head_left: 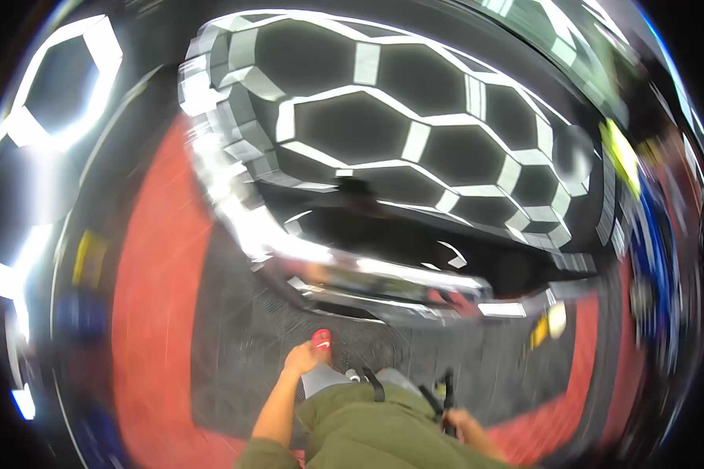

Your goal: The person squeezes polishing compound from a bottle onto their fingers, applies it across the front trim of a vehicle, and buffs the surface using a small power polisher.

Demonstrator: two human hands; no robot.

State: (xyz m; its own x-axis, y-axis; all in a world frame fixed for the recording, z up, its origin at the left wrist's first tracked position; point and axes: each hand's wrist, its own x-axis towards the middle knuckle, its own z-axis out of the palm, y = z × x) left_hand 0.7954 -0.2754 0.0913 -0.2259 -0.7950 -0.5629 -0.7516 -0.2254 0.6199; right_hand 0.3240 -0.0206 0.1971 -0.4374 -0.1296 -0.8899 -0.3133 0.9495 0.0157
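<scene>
My left hand (299, 360) hangs low in front of my left leg. A red item with a white mark, which looks like a shoe tip (321, 339), shows just beyond its fingers. The blur hides whether that hand holds anything. Near my right hip, my right hand (467, 427) is closed around a slim black item (449, 400), whose kind I cannot make out. Ahead of both hands, and apart from them, is a glossy black car hood (352, 129) that mirrors hexagonal ceiling lights and my dark outline.
Grey floor tiles (235, 328) with a red border (152, 313) surround the car's front. Another shiny dark surface (35, 187) rises at far left. Blurred blue things (653, 242) and a yellow-green item (622, 156) stand at right. A small yellow object (539, 332) shows beside the bumper.
</scene>
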